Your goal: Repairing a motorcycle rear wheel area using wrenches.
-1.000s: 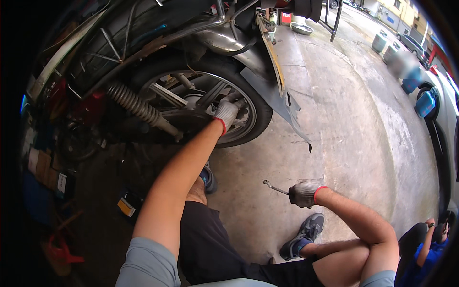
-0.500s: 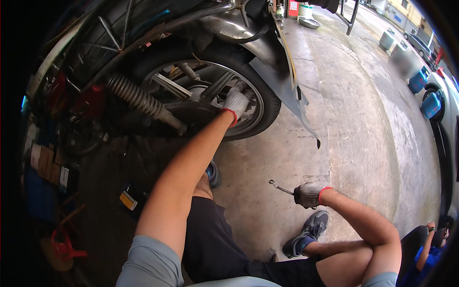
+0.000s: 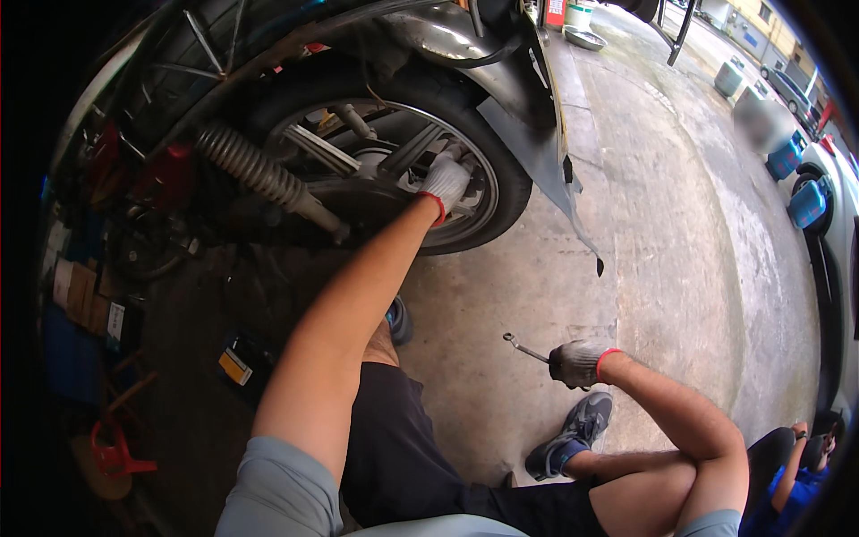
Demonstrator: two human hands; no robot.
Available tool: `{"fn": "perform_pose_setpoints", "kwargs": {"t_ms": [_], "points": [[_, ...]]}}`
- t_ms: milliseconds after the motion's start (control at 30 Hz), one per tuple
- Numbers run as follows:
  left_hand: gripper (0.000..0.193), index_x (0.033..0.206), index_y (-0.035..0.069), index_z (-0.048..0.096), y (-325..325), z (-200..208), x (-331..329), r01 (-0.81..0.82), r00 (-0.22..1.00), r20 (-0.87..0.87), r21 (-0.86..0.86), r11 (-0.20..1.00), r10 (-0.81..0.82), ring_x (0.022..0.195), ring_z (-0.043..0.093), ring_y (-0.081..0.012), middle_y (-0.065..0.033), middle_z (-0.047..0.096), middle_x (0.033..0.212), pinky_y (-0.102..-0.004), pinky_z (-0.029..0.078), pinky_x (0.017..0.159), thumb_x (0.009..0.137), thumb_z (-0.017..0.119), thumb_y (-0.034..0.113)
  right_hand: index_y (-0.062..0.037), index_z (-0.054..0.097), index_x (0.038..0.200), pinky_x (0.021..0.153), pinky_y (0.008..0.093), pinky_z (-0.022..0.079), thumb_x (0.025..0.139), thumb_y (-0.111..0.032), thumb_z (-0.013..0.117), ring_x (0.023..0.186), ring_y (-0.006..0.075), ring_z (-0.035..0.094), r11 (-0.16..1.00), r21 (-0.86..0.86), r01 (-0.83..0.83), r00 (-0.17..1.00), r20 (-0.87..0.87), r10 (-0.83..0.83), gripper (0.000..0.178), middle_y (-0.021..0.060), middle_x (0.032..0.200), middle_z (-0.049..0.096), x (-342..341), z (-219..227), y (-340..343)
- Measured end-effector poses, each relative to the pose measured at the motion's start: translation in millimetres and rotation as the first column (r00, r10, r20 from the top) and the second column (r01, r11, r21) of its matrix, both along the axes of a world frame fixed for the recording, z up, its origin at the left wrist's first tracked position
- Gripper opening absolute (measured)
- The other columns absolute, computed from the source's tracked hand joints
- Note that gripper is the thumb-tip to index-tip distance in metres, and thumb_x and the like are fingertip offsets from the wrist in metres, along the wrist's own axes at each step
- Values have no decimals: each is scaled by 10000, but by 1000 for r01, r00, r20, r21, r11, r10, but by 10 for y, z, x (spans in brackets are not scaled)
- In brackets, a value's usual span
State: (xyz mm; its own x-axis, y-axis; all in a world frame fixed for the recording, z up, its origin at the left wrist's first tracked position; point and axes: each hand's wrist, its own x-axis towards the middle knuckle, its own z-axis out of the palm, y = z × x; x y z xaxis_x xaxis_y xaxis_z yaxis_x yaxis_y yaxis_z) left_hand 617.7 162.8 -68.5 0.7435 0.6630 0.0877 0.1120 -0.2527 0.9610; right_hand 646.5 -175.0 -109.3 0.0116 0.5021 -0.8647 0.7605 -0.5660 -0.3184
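Note:
A motorcycle's rear wheel (image 3: 508,192) with a black tyre and spoked metal rim stands ahead of me. My left hand (image 3: 446,179), in a pale glove with a red cuff, reaches between the spokes near the rim. Its fingers go in among the wheel parts, so their grip is hidden. Over the concrete floor, my right hand (image 3: 580,362), in a dirty grey glove with a red cuff, is closed round a ring-ended wrench (image 3: 526,347). The wrench points left, away from the wheel. A coil-spring shock absorber (image 3: 259,172) slants down left of the hub.
A torn grey mudguard flap (image 3: 537,157) hangs right of the wheel. At left are a black case (image 3: 242,365) with a yellow label and a red stool (image 3: 116,452). Blue gas cylinders (image 3: 807,204) stand by a white car (image 3: 841,179). Another person in blue (image 3: 792,488) sits at lower right.
The view has shifted slightly, so the motorcycle sits a little differently in it. My left hand stays inside the wheel, and the right still holds the wrench.

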Motion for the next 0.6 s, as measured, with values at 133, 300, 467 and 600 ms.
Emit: {"fn": "perform_pose_setpoints", "kwargs": {"t_ms": [133,300,467,600], "points": [[321,1200,-8,603,-134,63,-83,-37,999,-29,143,989,42,992,641,-327,-189,682,1086,-381,484,842,947,568,187,-14,653,1038,519,375,512,914,-180,497,596,231,653,999,-30,-26,1000,-10,26,259,94,755,676,20,-50,2],[234,1105,16,614,-111,-28,36,-151,947,-204,399,904,249,861,651,-328,-200,672,950,-398,519,728,908,529,110,-24,646,1082,522,379,519,915,-168,495,605,233,657,1000,4,15,1000,-21,-15,268,97,777,682,22,-116,-27],[215,1070,50,636,32,-147,73,-77,983,-126,371,926,133,782,654,-293,-155,675,859,-389,524,694,899,508,73,-28,649,1080,519,380,520,913,-165,494,604,231,656,998,37,-48,999,-20,49,265,100,778,683,24,-184,-41],[221,1105,50,649,54,-147,61,-24,999,49,-6,1000,24,829,651,-292,-135,681,884,-374,507,731,933,543,139,-28,649,1077,517,380,519,913,-162,489,596,231,653,999,22,-31,999,-13,32,265,100,758,679,29,-203,-59]]}}
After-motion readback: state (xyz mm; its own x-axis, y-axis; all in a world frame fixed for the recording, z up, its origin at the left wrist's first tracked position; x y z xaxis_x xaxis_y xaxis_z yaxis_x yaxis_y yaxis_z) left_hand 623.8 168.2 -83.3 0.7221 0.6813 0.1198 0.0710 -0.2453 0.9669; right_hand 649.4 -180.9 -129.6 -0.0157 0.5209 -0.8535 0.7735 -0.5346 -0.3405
